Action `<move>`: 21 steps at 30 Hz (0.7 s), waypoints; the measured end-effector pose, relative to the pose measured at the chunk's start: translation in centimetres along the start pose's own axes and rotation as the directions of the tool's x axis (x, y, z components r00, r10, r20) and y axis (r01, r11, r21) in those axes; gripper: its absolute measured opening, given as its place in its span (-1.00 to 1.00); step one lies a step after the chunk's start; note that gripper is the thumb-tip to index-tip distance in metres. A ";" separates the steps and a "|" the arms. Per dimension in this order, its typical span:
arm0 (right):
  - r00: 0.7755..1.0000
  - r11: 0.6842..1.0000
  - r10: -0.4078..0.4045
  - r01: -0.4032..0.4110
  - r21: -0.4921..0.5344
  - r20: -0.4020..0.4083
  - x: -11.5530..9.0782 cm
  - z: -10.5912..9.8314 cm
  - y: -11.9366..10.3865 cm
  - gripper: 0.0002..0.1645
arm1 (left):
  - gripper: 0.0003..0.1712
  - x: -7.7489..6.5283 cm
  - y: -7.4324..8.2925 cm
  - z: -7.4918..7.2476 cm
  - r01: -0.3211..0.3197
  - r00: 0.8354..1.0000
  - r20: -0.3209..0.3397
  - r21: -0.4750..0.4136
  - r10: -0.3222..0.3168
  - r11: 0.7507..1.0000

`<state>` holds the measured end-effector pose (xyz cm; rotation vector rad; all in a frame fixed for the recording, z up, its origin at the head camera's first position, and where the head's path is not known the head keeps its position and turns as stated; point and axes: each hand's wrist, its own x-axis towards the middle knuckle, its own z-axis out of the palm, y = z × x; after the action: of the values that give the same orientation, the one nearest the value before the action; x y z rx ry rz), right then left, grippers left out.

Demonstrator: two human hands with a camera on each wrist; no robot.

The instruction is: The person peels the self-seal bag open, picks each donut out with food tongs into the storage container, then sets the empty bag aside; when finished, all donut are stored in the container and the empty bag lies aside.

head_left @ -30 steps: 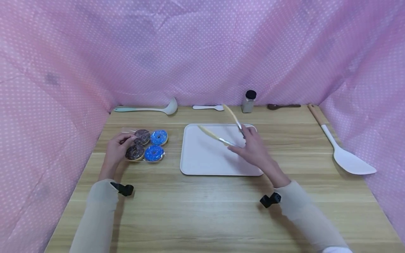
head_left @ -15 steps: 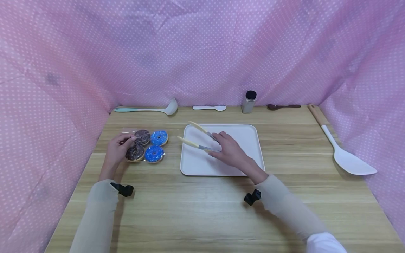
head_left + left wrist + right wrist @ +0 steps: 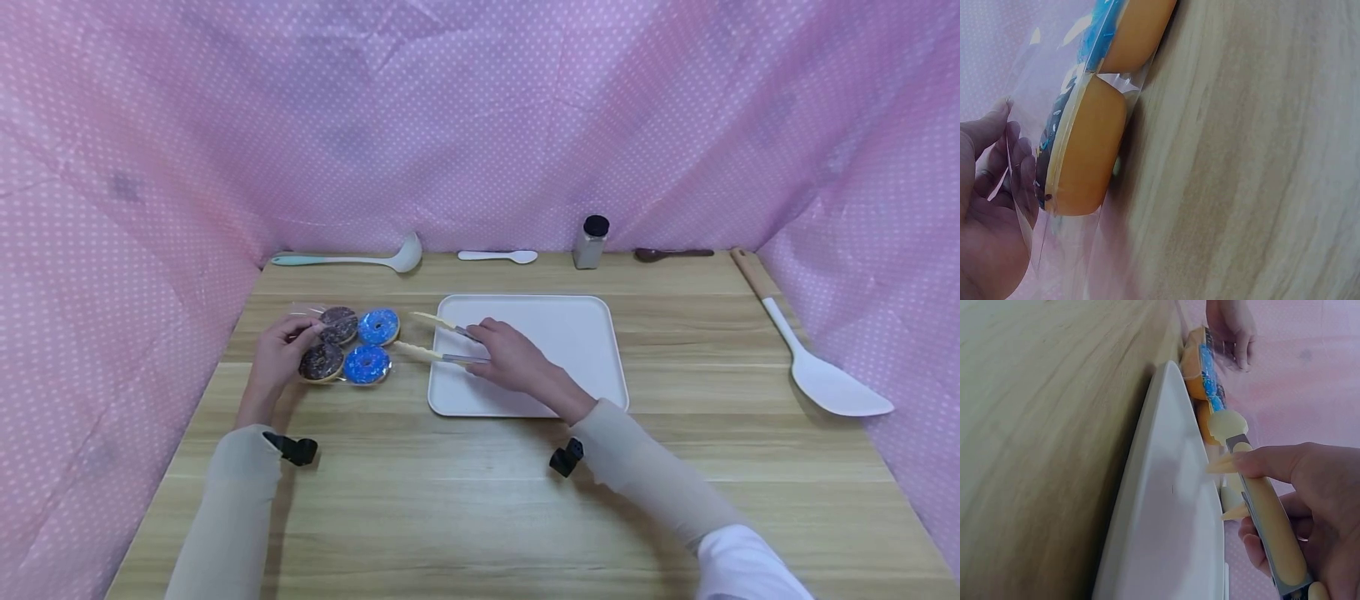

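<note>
Four-ring cluster aside, several toy-like donuts lie in a clear plastic bag on the left of the table: blue-iced ones on the right, chocolate-iced ones on the left. My left hand pinches the bag's open edge between thumb and fingers, lifting the film off the donuts. My right hand grips a pair of tongs with cream tips and metal arms. The tongs stand spread, pointing left, their tips close to the blue donuts. Below the right hand lies a white rectangular tray.
Along the back edge lie a ladle, a small white spoon, a black-capped shaker jar and a dark brown spoon. A large white turner with a wooden handle lies at right. Pink dotted cloth encloses the table.
My right hand has carried the tongs leftward across the tray to beside the donuts, and the spread between their arms has narrowed. My left hand has stayed at the bag.
</note>
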<state>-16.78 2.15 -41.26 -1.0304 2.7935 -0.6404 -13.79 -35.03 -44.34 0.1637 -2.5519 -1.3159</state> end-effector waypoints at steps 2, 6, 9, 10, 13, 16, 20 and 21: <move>1.000 1.000 -0.009 0.009 -0.010 0.006 0.4 0.2 -0.2 -0.32 | -0.67 0.0 0.1 0.0 0.003 1.000 0.006 0.001 -0.003 1.000; 1.000 1.000 -0.004 0.004 -0.017 0.025 1.0 0.3 -0.5 -0.32 | -0.66 0.0 0.3 -0.1 0.015 1.000 0.019 0.000 -0.015 1.000; 0.999 1.000 0.011 -0.010 -0.011 0.044 1.3 0.3 -0.6 -0.32 | -0.65 0.1 0.4 -0.1 0.022 0.999 0.023 0.000 -0.022 1.000; 0.999 1.000 0.017 -0.016 -0.010 0.049 1.4 0.3 -0.6 -0.32 | -0.65 0.1 0.4 -0.1 0.021 1.000 0.023 0.001 -0.021 1.000; 0.997 1.000 0.031 -0.030 -0.006 0.066 1.7 0.3 -0.6 -0.31 | -0.66 0.1 0.3 -0.1 0.020 1.000 0.020 -0.003 -0.019 1.000; 0.997 0.999 0.035 -0.035 -0.001 0.075 2.0 0.4 -0.4 -0.30 | -0.67 0.1 0.3 0.0 0.009 1.000 0.017 -0.008 -0.009 1.000; 0.996 0.999 0.032 -0.033 0.013 0.080 2.4 0.7 -0.2 -0.30 | -0.68 0.2 0.2 0.0 0.003 1.000 0.025 -0.021 -0.003 1.000; 0.996 0.999 0.032 -0.033 0.013 0.083 2.4 0.8 -0.1 -0.29 | -0.68 0.2 0.1 0.0 0.004 1.000 0.027 -0.022 -0.003 1.000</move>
<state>-18.41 0.23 -41.81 -0.9838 2.7245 -0.5984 -13.97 -35.02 -44.18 0.1468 -2.5593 -1.3561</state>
